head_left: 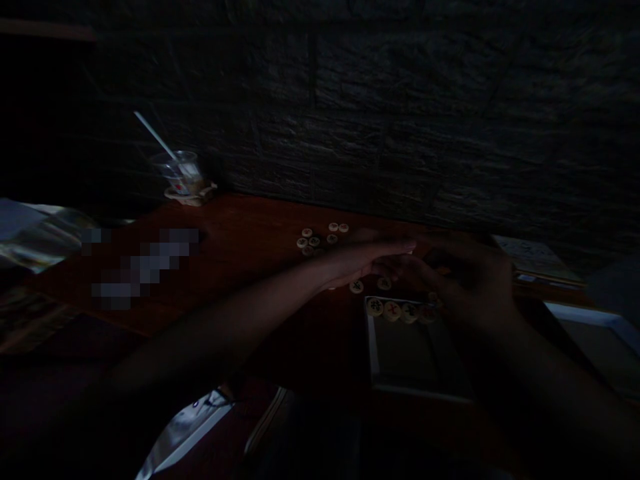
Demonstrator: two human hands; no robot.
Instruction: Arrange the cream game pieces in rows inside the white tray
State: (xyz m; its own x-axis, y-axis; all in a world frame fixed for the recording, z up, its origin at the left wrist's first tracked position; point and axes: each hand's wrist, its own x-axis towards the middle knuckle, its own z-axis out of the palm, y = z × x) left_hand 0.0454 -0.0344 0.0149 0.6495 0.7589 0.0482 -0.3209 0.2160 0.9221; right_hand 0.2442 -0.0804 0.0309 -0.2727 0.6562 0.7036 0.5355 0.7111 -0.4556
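Observation:
My left hand (365,261) reaches across from the left, its fingers closed at the tips, where the pale edge of a Chinese chess piece (411,252) shows. Close against it, my right hand (467,273) comes in from the right with thumb and fingers apart; its thumb tip is near the left fingertips. Beneath the hands is a shallow box (371,347) with a row of round pieces (393,311) along its far edge. Two loose pieces (356,286) lie just beyond that edge. The dim light hides much of the fingers.
More round pieces (313,242) lie on the reddish wooden table (240,230). A plastic cup with a straw (184,175) stands on a coaster at the far left corner. A box lid (595,333) and a flat printed board (537,257) are at right. A stone wall (350,127) borders the table.

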